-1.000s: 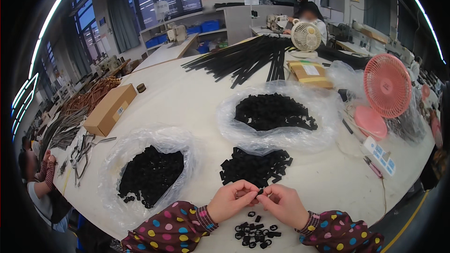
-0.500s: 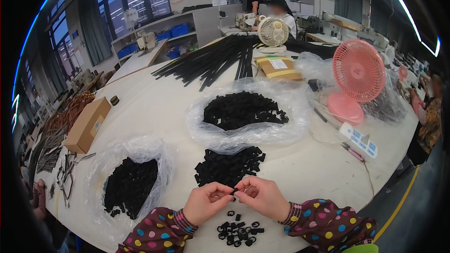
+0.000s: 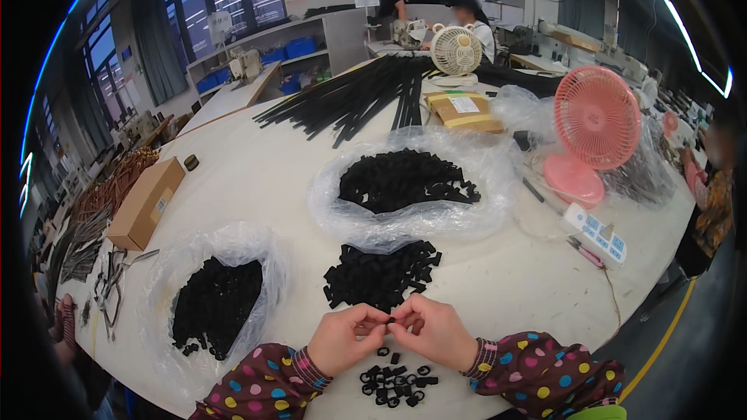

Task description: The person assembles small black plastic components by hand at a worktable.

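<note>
small black part [image 3: 391, 320] unchanged, both hands' grip held

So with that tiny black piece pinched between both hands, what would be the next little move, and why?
Probably drop it onto the small pile of black rings just below: both the left hand and right hand pinch one small black piece directly above it, where similar pieces lie.

place: factory assembly workshop | evidence: long white counter [image 3: 257, 163] with bulk bags of small black parts [image 3: 405, 179] at 12 o'clock | bundled black rods [image 3: 358, 97] | co-workers at sewing-type machines [image 3: 405, 31] | storage shelves with blue bins [image 3: 288, 50] at 11 o'clock
</note>
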